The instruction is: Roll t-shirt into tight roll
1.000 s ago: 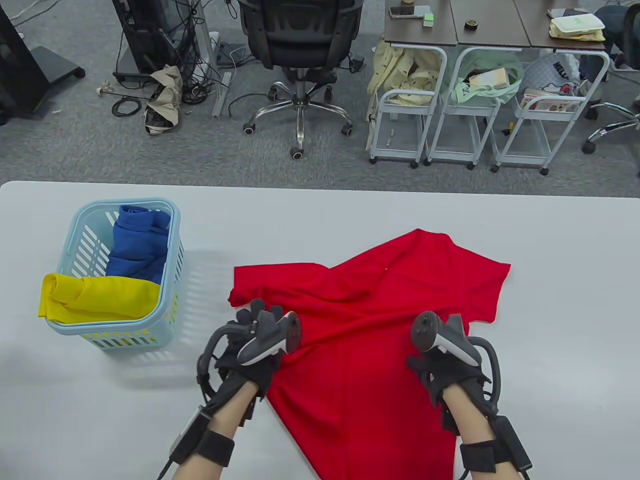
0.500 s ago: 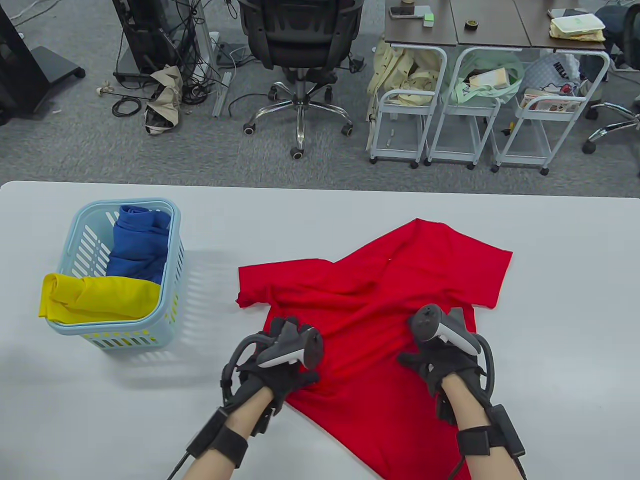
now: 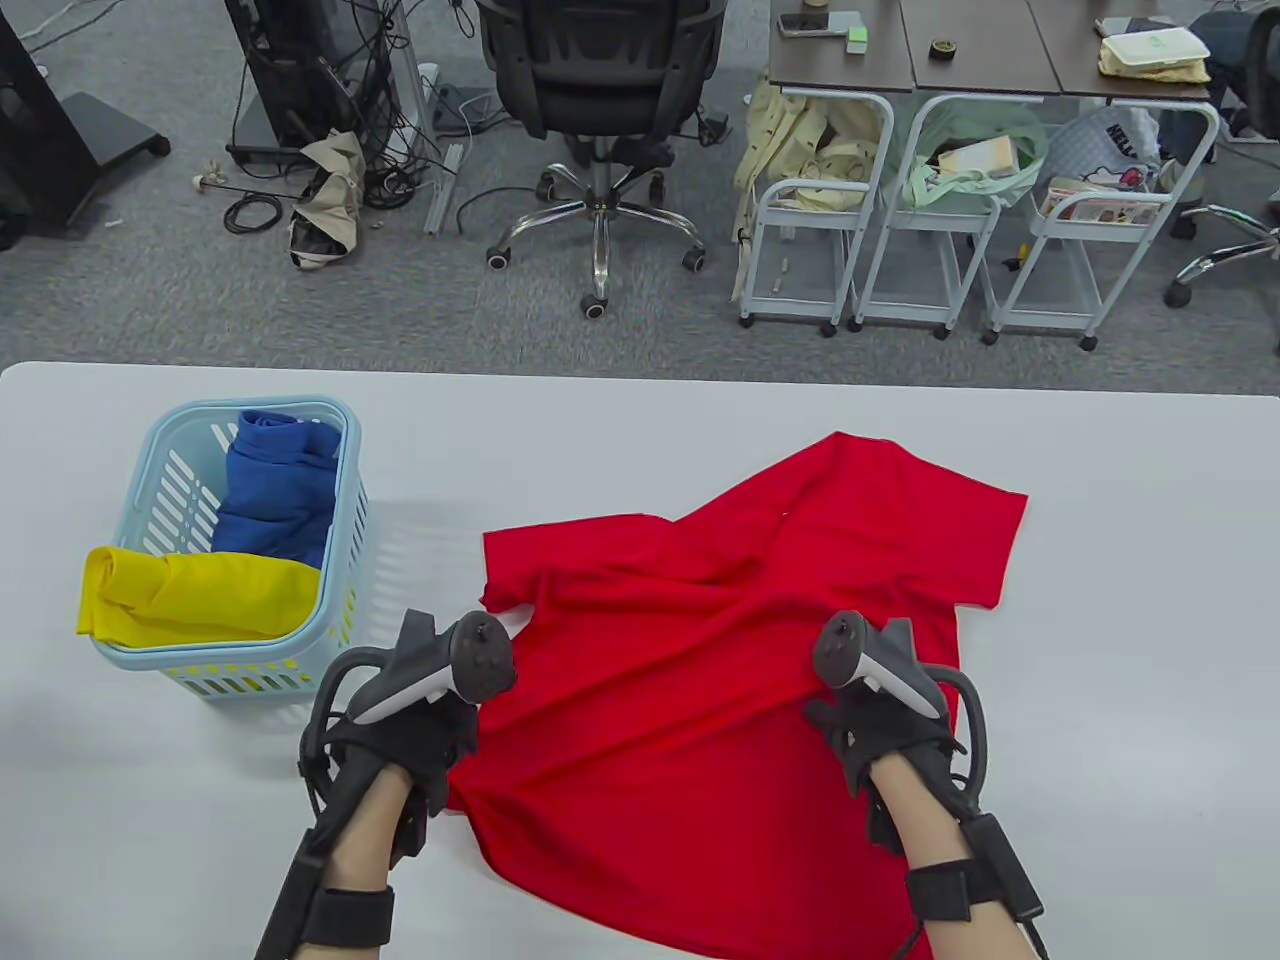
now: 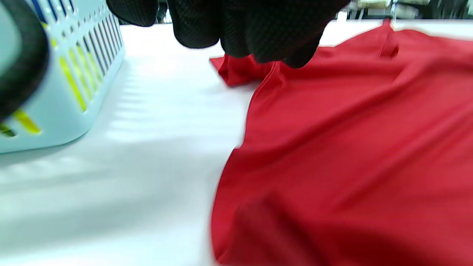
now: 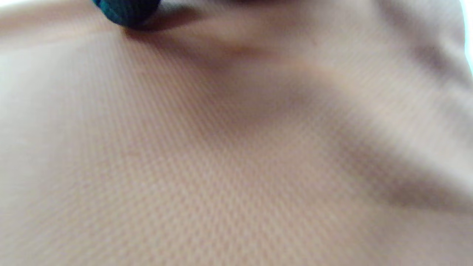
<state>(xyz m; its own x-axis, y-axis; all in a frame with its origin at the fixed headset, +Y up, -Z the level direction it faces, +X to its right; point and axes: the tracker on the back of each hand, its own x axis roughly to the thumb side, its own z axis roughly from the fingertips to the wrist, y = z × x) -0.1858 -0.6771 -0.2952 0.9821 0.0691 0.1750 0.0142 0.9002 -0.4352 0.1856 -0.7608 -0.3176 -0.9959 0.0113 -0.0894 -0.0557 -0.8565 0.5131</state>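
Red t-shirt lies spread on the white desk, right of centre, its lower part running off the near edge and one sleeve reaching toward the far right. It is still flat and creased, nothing rolled.

Left hand sits at the shirt's left edge, near the near edge of the desk. In the left wrist view its gloved fingers hang curled above the cloth and the bunched left sleeve, but whether they pinch any fabric I cannot tell.

Right hand rests on the shirt's right side, tracker up. The right wrist view is filled with cloth close up, washed out in colour, with one dark fingertip touching it at the top; the grip itself I cannot make out.

Over by the left edge of the desk stands a light blue slotted basket, well apart from the shirt. Inside it a blue rolled garment sits toward the far end and a yellow one lies across the near end, spilling over the basket's left rim.
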